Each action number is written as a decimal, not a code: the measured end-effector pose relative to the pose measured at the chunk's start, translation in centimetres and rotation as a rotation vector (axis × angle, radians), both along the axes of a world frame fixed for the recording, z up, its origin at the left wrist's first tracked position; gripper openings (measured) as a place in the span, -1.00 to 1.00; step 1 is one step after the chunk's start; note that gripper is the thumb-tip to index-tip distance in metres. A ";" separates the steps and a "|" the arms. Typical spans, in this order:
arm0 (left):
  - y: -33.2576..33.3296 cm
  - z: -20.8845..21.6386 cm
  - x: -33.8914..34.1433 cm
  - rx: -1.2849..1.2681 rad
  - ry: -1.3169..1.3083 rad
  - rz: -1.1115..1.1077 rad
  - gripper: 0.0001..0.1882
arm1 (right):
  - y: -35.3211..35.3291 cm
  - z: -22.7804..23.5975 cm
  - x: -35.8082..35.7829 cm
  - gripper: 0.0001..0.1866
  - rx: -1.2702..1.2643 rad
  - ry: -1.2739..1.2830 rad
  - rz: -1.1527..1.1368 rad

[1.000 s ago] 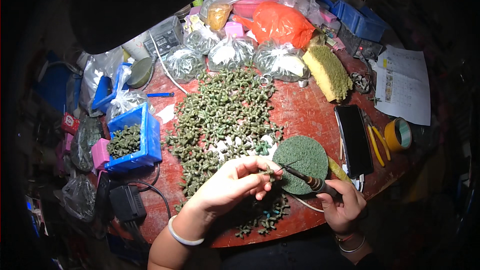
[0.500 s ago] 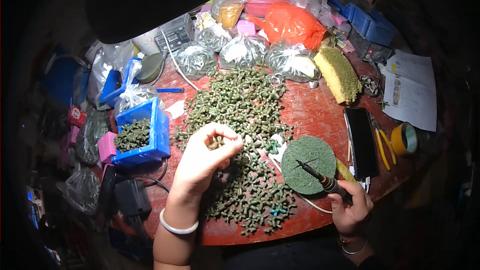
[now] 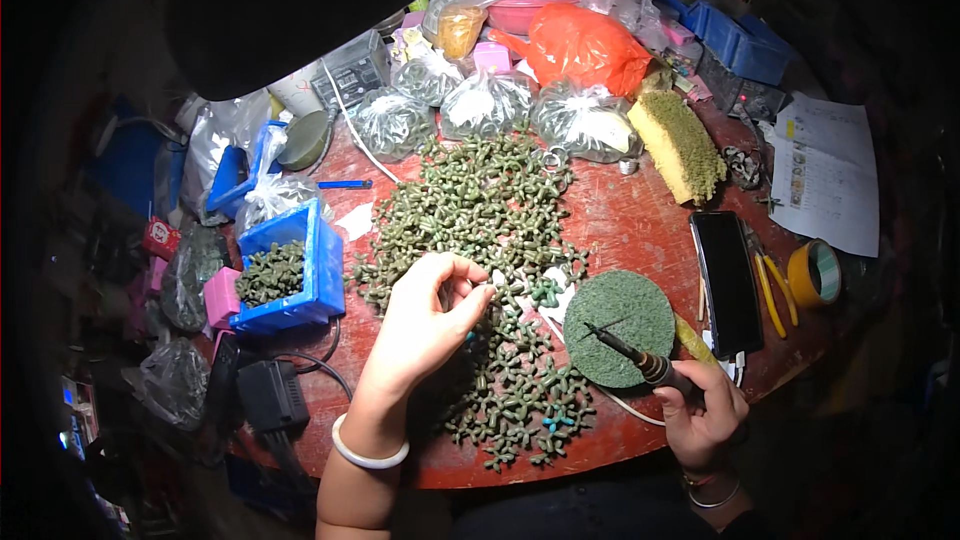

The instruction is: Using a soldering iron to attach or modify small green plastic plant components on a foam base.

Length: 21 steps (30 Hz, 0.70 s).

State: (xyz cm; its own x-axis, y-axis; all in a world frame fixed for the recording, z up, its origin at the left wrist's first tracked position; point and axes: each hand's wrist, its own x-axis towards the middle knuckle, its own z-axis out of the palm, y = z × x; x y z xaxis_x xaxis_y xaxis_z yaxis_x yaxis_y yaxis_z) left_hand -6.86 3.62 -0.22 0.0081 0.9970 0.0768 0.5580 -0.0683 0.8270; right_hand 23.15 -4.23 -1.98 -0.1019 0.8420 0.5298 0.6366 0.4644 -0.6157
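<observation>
A heap of small dark-green branched pieces [image 3: 480, 205] covers the middle of the table, a few of them bluish. Over its near left part is my left hand [image 3: 430, 320], closed in a pinch with thumb and fingertips together; what lies between them is too small to make out. My right hand [image 3: 703, 410] grips an electric wax pen [image 3: 640, 358] with a dark handle and a thin metal tip. That tip hovers over or touches a round green textured disc [image 3: 620, 320]; I cannot tell which.
At left stands a blue bin [image 3: 320, 275] of similar green pieces, near a black power adapter [image 3: 272, 395]. Clear plastic bags [image 3: 487, 105] and a red bag [image 3: 585, 45] line the back. A phone [image 3: 725, 280], yellow-handled pliers [image 3: 770, 295], a tape roll [image 3: 810, 275] and a yellow sponge [image 3: 675, 145] lie right.
My left hand has shifted slightly right and nearer, its fingers still pinched. The right hand and the wax pen stay almost where they were over the disc.
</observation>
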 end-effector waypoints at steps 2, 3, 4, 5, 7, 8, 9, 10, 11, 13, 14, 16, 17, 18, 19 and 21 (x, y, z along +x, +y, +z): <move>-0.1 1.7 0.0 -0.349 -0.330 0.105 -0.85 | 0.0 -0.1 -0.2 -0.67 -0.012 0.013 0.001; 0.1 1.4 -0.4 -0.350 -0.459 0.091 -0.81 | 0.0 -0.2 -0.2 -0.67 0.003 0.005 -0.012; 0.0 2.4 -0.1 -0.379 -0.612 0.102 -0.66 | 0.0 -0.2 -0.1 -0.67 0.019 -0.005 -0.024; 0.1 1.9 -0.4 -0.397 -0.774 0.060 -0.56 | -0.2 -0.2 -0.1 -0.66 -0.016 0.000 -0.037; 0.3 1.4 -1.1 -0.471 -1.009 -0.011 -0.35 | -0.2 -0.4 0.0 -0.66 -0.011 -0.002 -0.031; 0.3 1.1 -1.3 -0.462 -1.080 -0.076 -0.33 | -0.2 -0.5 0.1 -0.66 -0.004 -0.007 -0.036; 0.3 1.0 -1.2 -0.461 -1.110 -0.071 -0.32 | -0.4 -0.4 0.1 -0.65 -0.051 0.008 -0.035; 0.3 0.9 -1.2 -0.463 -1.141 -0.067 -0.32 | -0.5 -0.5 0.1 -0.65 -0.051 0.006 -0.029; 0.3 0.9 -1.2 -0.461 -1.144 -0.063 -0.32 | -0.5 -0.5 0.0 -0.65 -0.052 0.009 -0.030; 0.4 1.0 -1.2 -0.469 -1.182 -0.077 -0.36 | -0.4 -0.5 0.0 -0.65 -0.054 0.007 -0.033; 0.4 1.1 -1.2 -0.470 -1.186 -0.079 -0.36 | -0.4 -0.5 0.0 -0.65 -0.040 0.001 -0.037; 0.5 1.1 -1.0 -0.439 -1.040 -0.054 -0.43 | -0.4 -0.4 0.0 -0.65 -0.027 -0.006 -0.046; 0.3 1.0 -0.9 -0.375 -0.952 -0.031 -0.54 | -0.4 -0.1 -0.2 -0.66 -0.050 0.001 -0.043; 0.2 0.9 -0.8 -0.380 -0.952 -0.036 -0.54 | -0.4 0.1 -0.2 -0.66 -0.073 0.007 -0.041; 0.1 0.9 -0.8 -0.257 -0.634 -0.001 -0.71 | -0.4 0.2 -0.3 -0.66 -0.074 0.006 -0.048; 0.1 -0.7 -0.5 0.096 -0.200 0.031 -0.85 | -0.3 0.1 -0.3 -0.67 -0.065 -0.004 -0.029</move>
